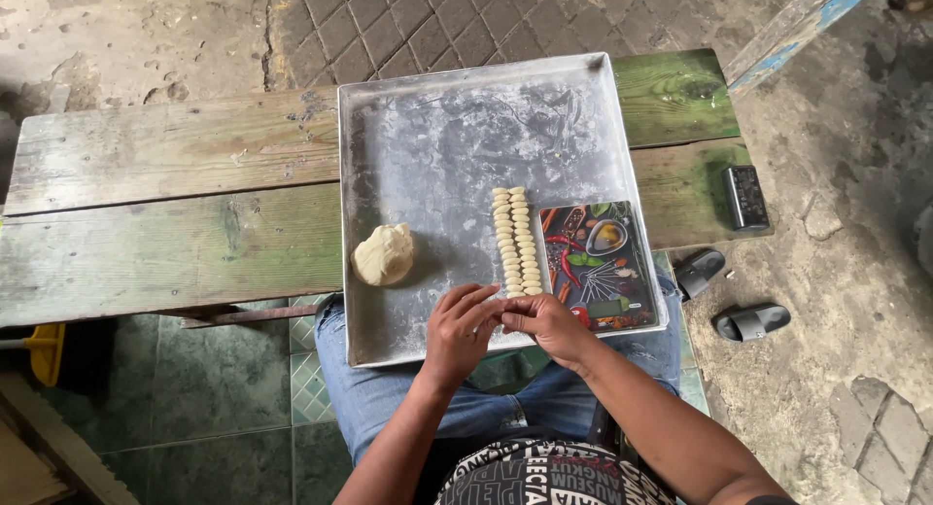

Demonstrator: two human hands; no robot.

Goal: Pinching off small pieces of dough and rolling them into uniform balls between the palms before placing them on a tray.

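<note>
A large metal baking tray (437, 136) rests on a worn green wooden bench and over my lap. A ball of pale dough (384, 254) lies at the tray's near left. Two rows of several small dough pieces (517, 241) run down the tray's right half. My left hand (461, 332) and my right hand (548, 325) meet at the near end of those rows, fingertips together on a small bit of dough. A flat kitchen scale with a printed spice picture (598, 265) lies just right of the rows.
The wooden bench (165, 213) stretches left and right of the tray. A black rectangular device (746, 197) sits on the bench's right end. Two dark sandals (750, 320) lie on the ground at the right. A yellow tool (44, 349) is at the left edge.
</note>
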